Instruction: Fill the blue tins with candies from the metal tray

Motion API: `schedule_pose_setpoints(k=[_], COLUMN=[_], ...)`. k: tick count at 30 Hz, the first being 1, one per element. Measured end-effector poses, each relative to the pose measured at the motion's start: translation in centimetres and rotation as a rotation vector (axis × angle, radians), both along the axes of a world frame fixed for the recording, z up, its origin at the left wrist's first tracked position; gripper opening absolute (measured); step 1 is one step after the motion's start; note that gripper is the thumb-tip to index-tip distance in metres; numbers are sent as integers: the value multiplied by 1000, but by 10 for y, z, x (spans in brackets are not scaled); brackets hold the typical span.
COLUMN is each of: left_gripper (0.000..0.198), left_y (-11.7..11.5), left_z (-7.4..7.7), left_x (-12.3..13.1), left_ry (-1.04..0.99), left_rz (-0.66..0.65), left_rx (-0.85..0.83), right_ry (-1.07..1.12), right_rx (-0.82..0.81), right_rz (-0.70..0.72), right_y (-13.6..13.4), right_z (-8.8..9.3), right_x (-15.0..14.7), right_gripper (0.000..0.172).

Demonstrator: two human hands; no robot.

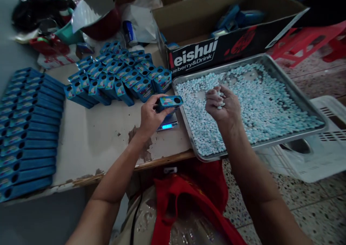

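Note:
My left hand (150,117) is closed round a small blue box (170,101) with a round hole at its end, held just above a little digital scale (167,124) with a lit blue display. My right hand (223,106) is cupped shut on a handful of small pale blue and white tablets (220,97), raised over a metal tray (186,120). The tray is full of the same loose tablets (259,104) and overhangs the table's front edge.
Upright blue boxes (119,75) crowd the table behind the scale; flat rows of them (25,129) lie at the left. A cardboard carton (216,32) stands behind the tray. A white plastic crate (319,144) and red stools (305,39) are on the floor.

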State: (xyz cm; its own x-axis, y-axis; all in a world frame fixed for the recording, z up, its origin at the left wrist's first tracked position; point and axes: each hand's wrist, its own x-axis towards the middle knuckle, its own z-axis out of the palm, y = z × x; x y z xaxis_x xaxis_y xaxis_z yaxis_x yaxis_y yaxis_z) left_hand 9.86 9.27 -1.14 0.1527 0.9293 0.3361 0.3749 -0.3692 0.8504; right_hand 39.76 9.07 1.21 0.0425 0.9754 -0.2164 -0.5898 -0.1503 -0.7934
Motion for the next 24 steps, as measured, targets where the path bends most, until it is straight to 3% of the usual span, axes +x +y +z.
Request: schedule_pose_setpoints(k=[3,6,13,19,24], left_gripper=[44,44,42,44,43], left_y=[8,15,16,15,17], left_z=[30,43,18,6,-1], left_x=[31,64,111,128,135], left_ry=[91,97,30,17,9], left_rz=[-100,-183,-212,-179,-185], left_rx=[110,122,43,24,43], right_ry=[-155,-307,-455,-459,-458], right_rx=[108,196,194,238,174], right_rz=[-80,-177,-351,-314,-290], right_y=[11,19,10,4,8], right_z=[20,38,38,36,27], right_x=[-5,-9,-10,-7,-9], right_gripper=[36,42,43,45,47])
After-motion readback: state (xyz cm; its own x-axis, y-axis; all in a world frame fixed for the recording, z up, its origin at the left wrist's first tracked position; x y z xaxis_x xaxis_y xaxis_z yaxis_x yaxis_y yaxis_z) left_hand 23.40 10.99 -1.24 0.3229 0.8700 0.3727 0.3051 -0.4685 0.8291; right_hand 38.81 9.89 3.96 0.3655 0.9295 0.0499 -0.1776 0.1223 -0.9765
